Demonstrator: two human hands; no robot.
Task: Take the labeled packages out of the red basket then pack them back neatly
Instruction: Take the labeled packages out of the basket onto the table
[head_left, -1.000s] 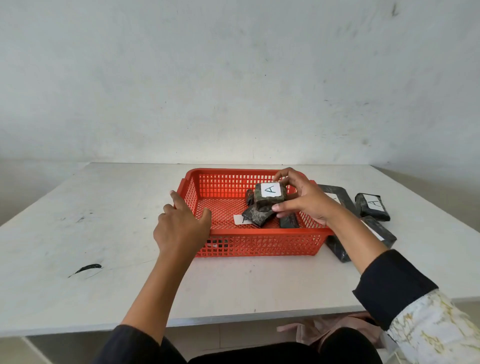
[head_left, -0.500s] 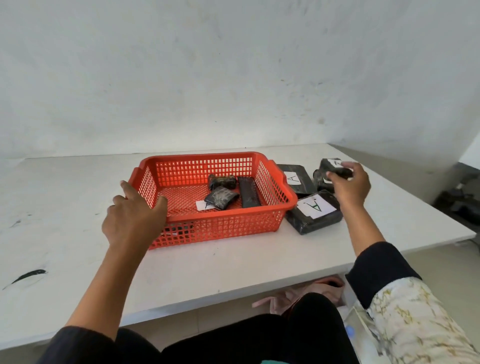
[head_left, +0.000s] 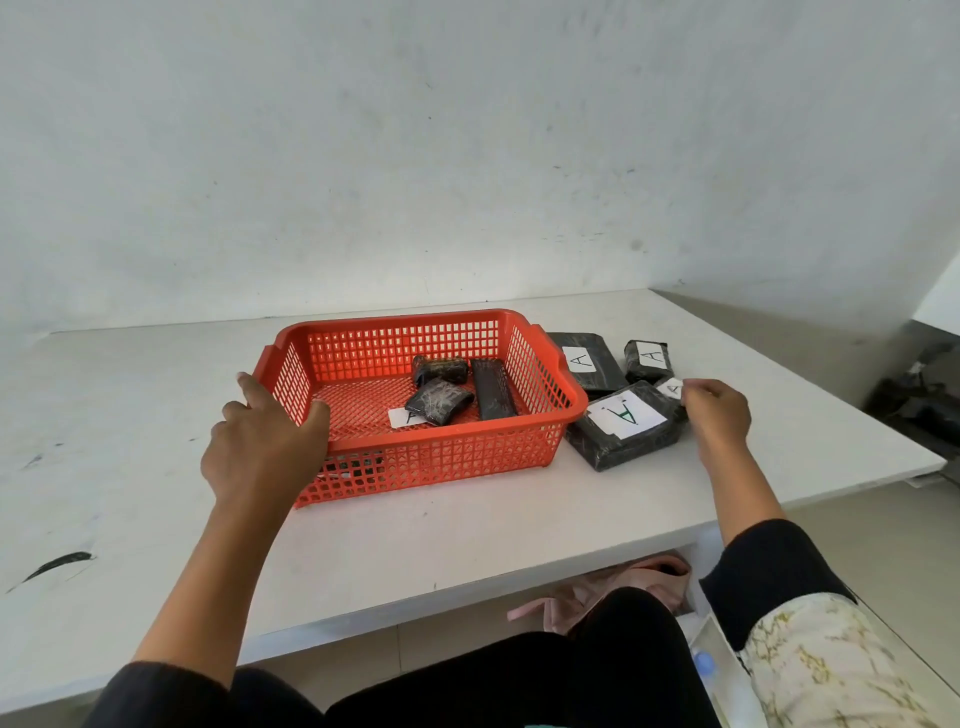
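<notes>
The red basket (head_left: 447, 442) stands in the middle of the white table. My left hand (head_left: 265, 447) grips its near-left corner, thumb inside the rim. Three dark wrapped packages lie inside: (head_left: 441, 370), (head_left: 439, 406) and a long one (head_left: 493, 395); a white "A" label (head_left: 402, 417) shows under the middle one. Right of the basket lie several black packages labeled "A": a large one (head_left: 623, 426), a flat one (head_left: 587, 361), a small one (head_left: 648, 359) and a smaller one (head_left: 672, 387). My right hand (head_left: 719, 415) hovers beside that last package, fingers relaxed, holding nothing.
The table's right edge (head_left: 883, 441) runs close behind the packages. A black smear (head_left: 57, 564) marks the table at the near left. Pink cloth (head_left: 608, 592) lies under the table, and dark objects (head_left: 924, 400) sit on the floor at far right.
My right hand lifted a labeled package out of the basket, carried it right, set it among the others and let go. My left hand stayed on the basket corner.
</notes>
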